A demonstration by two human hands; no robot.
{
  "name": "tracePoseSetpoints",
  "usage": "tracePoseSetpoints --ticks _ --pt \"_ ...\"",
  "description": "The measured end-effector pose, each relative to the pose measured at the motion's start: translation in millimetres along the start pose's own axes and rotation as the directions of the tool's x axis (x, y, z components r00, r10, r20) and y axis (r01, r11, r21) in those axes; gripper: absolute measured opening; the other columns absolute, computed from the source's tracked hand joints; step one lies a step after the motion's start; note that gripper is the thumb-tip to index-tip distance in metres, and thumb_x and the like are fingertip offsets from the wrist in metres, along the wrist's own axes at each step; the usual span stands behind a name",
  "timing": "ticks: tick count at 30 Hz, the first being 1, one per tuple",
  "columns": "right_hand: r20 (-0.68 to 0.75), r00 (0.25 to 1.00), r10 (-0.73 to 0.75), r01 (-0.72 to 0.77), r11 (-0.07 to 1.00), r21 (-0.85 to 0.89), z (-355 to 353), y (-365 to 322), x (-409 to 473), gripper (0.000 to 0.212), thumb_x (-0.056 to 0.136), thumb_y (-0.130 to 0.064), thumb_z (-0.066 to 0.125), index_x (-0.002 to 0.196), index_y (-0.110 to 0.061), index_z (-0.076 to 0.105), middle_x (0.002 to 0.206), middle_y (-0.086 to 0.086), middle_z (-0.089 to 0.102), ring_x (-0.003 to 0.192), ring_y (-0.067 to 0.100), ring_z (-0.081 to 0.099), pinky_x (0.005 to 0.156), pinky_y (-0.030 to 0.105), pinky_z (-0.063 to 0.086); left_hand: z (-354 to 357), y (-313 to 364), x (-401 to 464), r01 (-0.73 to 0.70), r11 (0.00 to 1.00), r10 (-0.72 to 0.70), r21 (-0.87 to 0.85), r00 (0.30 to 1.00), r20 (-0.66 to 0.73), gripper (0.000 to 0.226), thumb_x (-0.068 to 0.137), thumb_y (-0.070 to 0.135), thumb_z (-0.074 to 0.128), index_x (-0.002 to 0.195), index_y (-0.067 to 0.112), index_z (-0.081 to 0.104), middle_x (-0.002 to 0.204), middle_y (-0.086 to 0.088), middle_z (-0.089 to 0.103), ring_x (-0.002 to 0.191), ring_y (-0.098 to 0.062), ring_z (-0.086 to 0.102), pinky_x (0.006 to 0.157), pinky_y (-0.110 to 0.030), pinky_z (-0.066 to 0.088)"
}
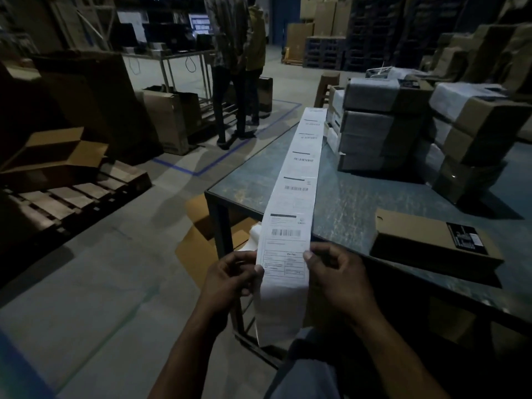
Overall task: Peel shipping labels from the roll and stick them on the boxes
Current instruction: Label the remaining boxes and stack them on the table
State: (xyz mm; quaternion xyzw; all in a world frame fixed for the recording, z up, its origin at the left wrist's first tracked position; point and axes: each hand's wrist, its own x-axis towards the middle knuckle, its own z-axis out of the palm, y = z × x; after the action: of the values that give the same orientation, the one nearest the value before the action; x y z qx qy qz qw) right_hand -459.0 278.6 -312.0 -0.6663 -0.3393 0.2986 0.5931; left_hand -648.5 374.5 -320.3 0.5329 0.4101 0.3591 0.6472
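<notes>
Dim warehouse counter point(359, 197) carries the label strip point(299, 180), its long axis running away from the person. Left hand point(233, 275) and right hand point(336, 275) pinch opposite edges of its near end. Flat box point(431, 240) lies right of the strip, nearer the right hand.

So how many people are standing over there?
2, both by the far metal rack: one in a plaid shirt, one in a yellow top close beside on the right. Dark shelves could hide others.

Glossy paper label strip point(299, 180), matt cardboard boxes point(483, 131), seemingly worn, scuffed metal table point(359, 197).
</notes>
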Motion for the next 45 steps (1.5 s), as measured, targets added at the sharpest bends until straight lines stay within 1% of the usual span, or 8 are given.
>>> tracePoseSetpoints --ticks 6,9,12,16,20,29,35,45 --pt "-0.065 0.998 -0.004 0.009 0.997 0.076 5 -24 8 0.015 0.091 -0.003 0.076 0.101 -0.015 0.076 0.088 0.005 0.08 0.087 0.023 0.078 0.086 0.051 0.063 6 23 35 -0.275 0.892 0.317 0.359 0.946 -0.063 0.043 0.081 0.04 0.089 0.118 0.036 0.068 0.109 0.009 0.075 0.094 -0.002 0.072 0.074 -0.025 0.059" --pt "-0.071 0.997 -0.039 0.04 0.999 0.015 2 -22 4 0.018 0.092 -0.003 0.075 0.1 -0.019 0.076 0.089 -0.001 0.08 0.088 0.017 0.077 0.082 0.041 0.064 8 35 55 -0.55 0.634 0.548 0.543 0.815 0.186 0.071 0.073 0.062 0.086 0.137 0.046 0.059 0.138 0.021 0.061 0.138 -0.015 0.053 0.106 -0.05 0.052" --pt "-0.092 0.989 -0.113 0.103 0.988 -0.113 -3 -15 -4 0.017 0.092 -0.009 0.076 0.098 -0.025 0.075 0.092 -0.009 0.077 0.087 0.003 0.073 0.08 0.028 0.061 19 60 57 -0.659 0.473 0.408 0.585 0.752 0.517 0.093 0.063 0.072 0.085 0.147 0.05 0.051 0.16 0.035 0.034 0.161 -0.007 0.003 0.125 -0.063 0.02" --pt "-0.043 0.995 -0.093 0.087 0.989 -0.123 -10 -1 -15 0.019 0.089 -0.003 0.076 0.091 -0.022 0.074 0.089 -0.009 0.077 0.082 0.004 0.071 0.075 0.022 0.055 22 68 64 -0.62 0.466 0.208 0.631 0.77 0.603 0.095 0.054 0.075 0.088 0.139 0.066 0.046 0.148 0.059 0.019 0.159 -0.005 0.0 0.128 -0.052 0.01" --pt "-0.021 1.0 0.01 -0.011 1.0 -0.02 -11 7 -23 0.018 0.089 -0.001 0.075 0.095 -0.018 0.075 0.089 -0.002 0.079 0.083 0.012 0.073 0.072 0.023 0.057 8 48 77 -0.558 0.49 0.201 0.669 0.82 0.536 0.104 0.047 0.089 0.082 0.142 0.07 0.042 0.168 0.02 0.03 0.16 -0.021 0.019 0.122 -0.059 0.031" --pt "-0.04 0.99 0.137 -0.124 0.966 0.225 14 -6 -2 0.013 0.101 -0.009 0.065 0.109 -0.015 0.073 0.102 0.004 0.081 0.095 0.022 0.077 0.082 0.034 0.06 16 35 79 -0.6 0.534 0.403 0.596 0.8 0.444 0.084 0.056 0.077 0.081 0.131 0.043 0.07 0.144 0.003 0.065 0.14 -0.013 0.055 0.116 -0.051 0.044" --pt "-0.212 0.975 -0.075 0.067 0.997 -0.045 18 -1 7 0.02 0.098 -0.011 0.069 0.09 -0.029 0.073 0.092 -0.008 0.078 0.088 0.01 0.073 0.084 0.038 0.06 30 43 82 -0.698 0.329 0.454 0.636 0.708 0.541 0.061 0.077 0.074 0.062 0.123 0.038 0.076 0.125 0.009 0.068 0.118 -0.021 0.051 0.098 -0.049 0.045" --pt "-0.205 0.882 -0.424 0.248 0.788 -0.563 -15 -44 1 0.018 0.096 -0.013 0.066 0.106 -0.025 0.076 0.101 -0.009 0.077 0.087 0.007 0.071 0.079 0.031 0.061 37 49 83 -0.678 0.338 0.553 0.653 0.704 0.445 0.025 0.072 0.047 0.092 0.094 0.039 0.082 0.102 0.01 0.072 0.106 -0.022 0.056 0.082 -0.018 0.02"
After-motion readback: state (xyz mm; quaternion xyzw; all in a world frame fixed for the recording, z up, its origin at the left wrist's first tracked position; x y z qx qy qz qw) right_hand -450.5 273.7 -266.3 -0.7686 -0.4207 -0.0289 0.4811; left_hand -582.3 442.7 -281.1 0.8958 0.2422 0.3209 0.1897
